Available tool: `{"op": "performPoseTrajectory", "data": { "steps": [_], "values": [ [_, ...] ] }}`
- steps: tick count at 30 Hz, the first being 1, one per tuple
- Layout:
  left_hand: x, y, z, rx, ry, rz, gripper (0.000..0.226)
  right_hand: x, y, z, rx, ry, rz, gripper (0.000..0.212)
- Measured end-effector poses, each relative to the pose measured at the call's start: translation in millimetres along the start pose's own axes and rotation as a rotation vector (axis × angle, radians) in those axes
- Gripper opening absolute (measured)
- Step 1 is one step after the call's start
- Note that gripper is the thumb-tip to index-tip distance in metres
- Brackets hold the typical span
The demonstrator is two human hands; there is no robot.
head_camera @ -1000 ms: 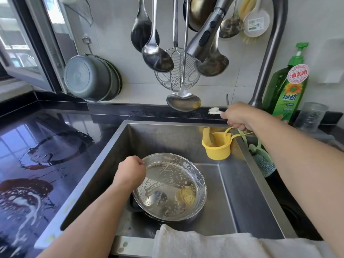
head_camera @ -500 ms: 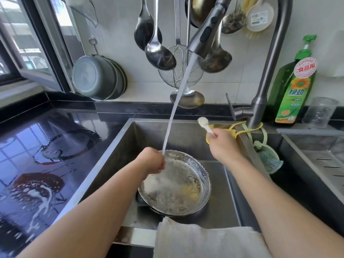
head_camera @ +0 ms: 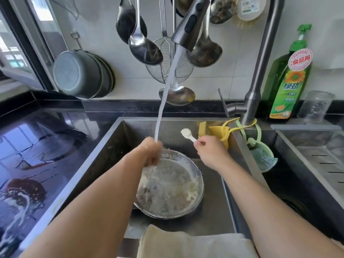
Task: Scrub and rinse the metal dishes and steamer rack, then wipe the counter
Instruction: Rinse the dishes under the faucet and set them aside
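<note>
Since half a second back: right hand (head_camera: 211, 152) pulled slightly away from the faucet base, white spoon (head_camera: 187, 134) in it now tipped up and left. Left hand (head_camera: 151, 154) sits at the same spot on the bowl rim. Water was off a second ago, now running.

Landmark = sink (head_camera: 214, 211).

- Metal bowl (head_camera: 195, 183): on the sink floor, centre-front, tilted, far-left rim raised. Inside is cloudy water plus foam and bits of residue.
- Left hand: fingers curled tight at the bowl's far-left rim, looks like it grips the rim; the exact pinch is hidden by the knuckles.
- Water stream (head_camera: 167, 86): from the faucet spray head (head_camera: 189, 28) above the sink, slanting down-left, lands on the back of the left hand and runs into the bowl.
- Right hand: above the sink's right half, just right of the bowl, fingers closed on the white spoon's handle. Spoon bowl faces up with a pale lump in it.
- Yellow holder (head_camera: 222, 134): hung inside the sink's back-right corner, just behind the right hand.
- Green scrubber (head_camera: 264, 161): hangs off the sink's right wall, strap looped round the faucet stem.
- Dish soap bottle (head_camera: 288, 84): behind the sink's right edge, by the faucet.
- Cloth (head_camera: 186, 244): draped over the sink's front edge.
- Black counter (head_camera: 46, 146): left of the sink, wet, white suds near its front.
- Ladles (head_camera: 145, 47): hang on the wall behind the sink.
</note>
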State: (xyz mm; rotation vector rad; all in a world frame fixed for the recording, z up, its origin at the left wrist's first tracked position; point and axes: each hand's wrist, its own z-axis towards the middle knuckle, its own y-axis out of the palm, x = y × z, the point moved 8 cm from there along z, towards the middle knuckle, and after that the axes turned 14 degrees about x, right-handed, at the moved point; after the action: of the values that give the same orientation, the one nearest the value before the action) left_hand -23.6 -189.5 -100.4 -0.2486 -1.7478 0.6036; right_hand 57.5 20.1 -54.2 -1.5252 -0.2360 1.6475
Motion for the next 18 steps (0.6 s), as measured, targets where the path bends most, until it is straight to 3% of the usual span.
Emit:
{"op": "performPoseTrajectory", "data": {
  "steps": [2, 4, 5, 7, 9, 11, 14, 16, 17, 18],
  "values": [
    [-4, -4, 5, 0.020, 0.026, 0.046, 0.030, -1, 1, -3, -0.021, -0.001, -0.007, 0.031],
    [-9, 7, 0, -0.055, 0.106, 0.363, 0.032, -3, 4, -7, -0.056, 0.003, -0.012, 0.031],
    [-7, 10, -5, -0.072, 0.094, 0.409, 0.031, -4, 5, -9, -0.077, 0.007, -0.012, 0.031],
    [-5, 6, -17, -0.058, -0.194, 0.099, 0.015, -6, 7, -12, -0.103, 0.008, -0.017, 0.031],
    [0, 15, -15, -0.104, -0.250, -0.146, 0.029, -6, 9, -13, -0.117, 0.003, -0.032, 0.029],
    [-9, 21, -20, -0.100, -0.490, -0.457, 0.034, -6, 11, -13, -0.137, 0.003, -0.031, 0.027],
    [-24, 26, -25, -0.055, -0.873, -0.920, 0.009, -8, 14, -17, -0.201, 0.016, -0.010, 0.026],
    [-33, 27, -32, 0.029, -1.177, -1.466, 0.014, -13, 17, -23, -0.266, 0.022, 0.010, 0.032],
    [-40, 18, -34, 0.057, -1.126, -1.336, 0.021, -16, 20, -27, -0.299, 0.029, 0.024, 0.035],
    [-38, 6, -34, -0.018, -0.879, -1.033, 0.025, -19, 24, -30, -0.332, 0.030, 0.038, 0.038]
  ]
}}
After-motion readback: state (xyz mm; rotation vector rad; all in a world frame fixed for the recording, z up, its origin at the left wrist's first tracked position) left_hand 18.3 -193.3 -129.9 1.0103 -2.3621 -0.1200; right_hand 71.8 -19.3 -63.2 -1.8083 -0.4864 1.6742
